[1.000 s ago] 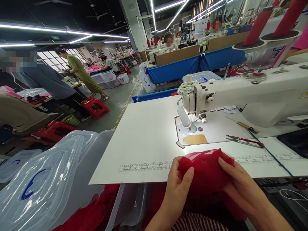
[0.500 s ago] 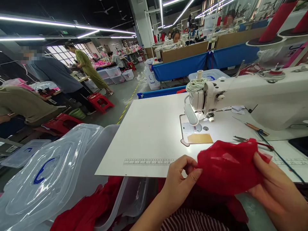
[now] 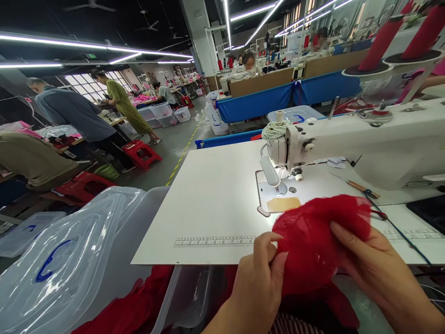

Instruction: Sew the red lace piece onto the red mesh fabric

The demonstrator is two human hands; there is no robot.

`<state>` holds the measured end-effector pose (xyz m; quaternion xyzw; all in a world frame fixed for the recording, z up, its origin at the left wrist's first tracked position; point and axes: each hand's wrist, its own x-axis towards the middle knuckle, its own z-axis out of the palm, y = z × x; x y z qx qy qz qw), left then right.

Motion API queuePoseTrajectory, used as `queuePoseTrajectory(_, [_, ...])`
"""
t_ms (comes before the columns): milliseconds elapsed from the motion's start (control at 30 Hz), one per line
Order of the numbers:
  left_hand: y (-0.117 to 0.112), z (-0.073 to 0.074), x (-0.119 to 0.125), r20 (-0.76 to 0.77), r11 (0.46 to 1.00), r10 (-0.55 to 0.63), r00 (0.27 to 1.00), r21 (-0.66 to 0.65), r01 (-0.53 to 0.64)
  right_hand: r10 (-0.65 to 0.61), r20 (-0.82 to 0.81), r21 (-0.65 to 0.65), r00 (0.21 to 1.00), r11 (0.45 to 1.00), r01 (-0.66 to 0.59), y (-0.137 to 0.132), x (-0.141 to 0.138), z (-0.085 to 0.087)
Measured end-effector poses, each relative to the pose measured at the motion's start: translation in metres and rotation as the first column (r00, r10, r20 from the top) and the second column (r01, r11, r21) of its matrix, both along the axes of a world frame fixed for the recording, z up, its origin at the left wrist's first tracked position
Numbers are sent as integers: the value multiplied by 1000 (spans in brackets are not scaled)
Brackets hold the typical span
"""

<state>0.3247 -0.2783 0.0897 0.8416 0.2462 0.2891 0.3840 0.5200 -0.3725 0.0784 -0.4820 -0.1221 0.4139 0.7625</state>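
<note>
A piece of thin red fabric (image 3: 309, 241) is stretched between my two hands, over the front edge of the white table (image 3: 208, 195). My left hand (image 3: 262, 271) pinches its left edge between thumb and index finger. On the right side, my right hand (image 3: 365, 257) grips the cloth, thumb on top and the other fingers partly hidden behind it. Behind the fabric stands a white sewing machine (image 3: 347, 139) with its lamp lit over the needle plate. A tan card (image 3: 283, 204) lies in front of the needle area, partly behind the cloth.
A wood-handled awl (image 3: 358, 186) and scissors (image 3: 378, 214), mostly covered by the fabric, lie right of the needle. A printed ruler (image 3: 215, 241) runs along the table front. Lidded clear bins (image 3: 79, 241) and more red cloth (image 3: 135, 301) are at left. Other people work farther off.
My right hand has moved left along the fabric, closer to my left hand, and the cloth has bunched and turned. The scissors are now more covered. The view has shifted slightly.
</note>
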Motion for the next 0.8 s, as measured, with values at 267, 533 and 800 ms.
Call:
queuePoseTrajectory(267, [30,14,14,-11,956,-27,1000,-294,23,192,2,-137,981,972,-190,1,-37,10])
queuePoseTrajectory(533, [31,17,30,161,905,-15,987,-417,82,150,245,-150,958,982,-115,1,-26,9])
queuePoseTrajectory(800, [29,28,25,227,944,-115,967,-279,177,116,387,-149,915,987,-62,-5,-14,-6])
